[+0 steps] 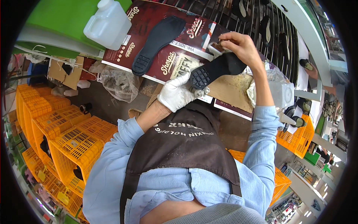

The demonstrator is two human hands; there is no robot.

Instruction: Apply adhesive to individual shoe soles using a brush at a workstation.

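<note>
My left hand (174, 94), in a white glove, grips a black shoe sole (218, 70) by its heel end. The sole is tilted, its treaded heel toward me and its toe pointing away to the right. Above the toe is my bare right hand (243, 49), thumb and fingers pinched together on something small and brownish that I cannot make out. Another black sole (159, 42) lies flat on the dark red printed sheet (123, 61), left of my hands. A brown cardboard piece (233, 91) lies beneath the held sole.
A translucent white jug (108, 25) stands at the far left of the bench. Dark rollers (209, 8) carry several shoe parts at the back right. Orange crates (80, 143) are stacked on my left, with another orange crate (298, 140) at right. A clear plastic bag (120, 83) hangs below the bench edge.
</note>
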